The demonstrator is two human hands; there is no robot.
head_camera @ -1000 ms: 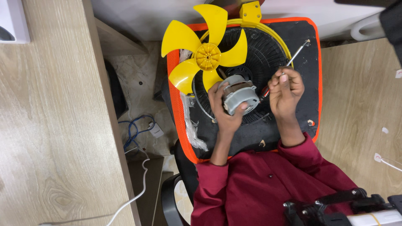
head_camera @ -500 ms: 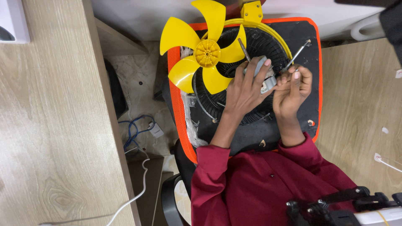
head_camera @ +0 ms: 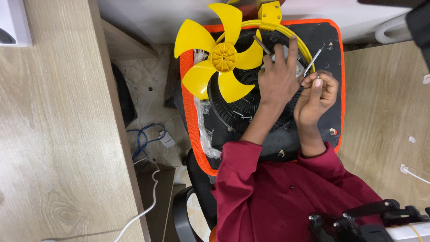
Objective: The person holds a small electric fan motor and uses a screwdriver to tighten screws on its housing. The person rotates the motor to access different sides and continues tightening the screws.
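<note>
My left hand (head_camera: 277, 78) lies over a grey fan motor (head_camera: 298, 69), pressing it onto the black fan grille (head_camera: 242, 110). The motor is mostly hidden under my palm, and its metal shaft (head_camera: 261, 44) pokes out past my fingers. A thin screwdriver (head_camera: 314, 58) is pinched in my right hand (head_camera: 317, 94), just right of the motor, with its tip pointing up and right. To the left of my left hand, a yellow fan blade (head_camera: 222, 56) rests on the grille. A yellow ring (head_camera: 286, 29) runs round the grille's top.
The grille sits on a black pad with an orange rim (head_camera: 189, 112). A wooden desk (head_camera: 53, 134) fills the left side and another wooden top (head_camera: 389, 116) the right. Blue and white cables (head_camera: 148, 141) lie on the floor. A black clamp-like device (head_camera: 371, 219) is at bottom right.
My left hand carried the motor up from in front of my chest onto the top right of the grille. My right hand followed upward with the screwdriver.
</note>
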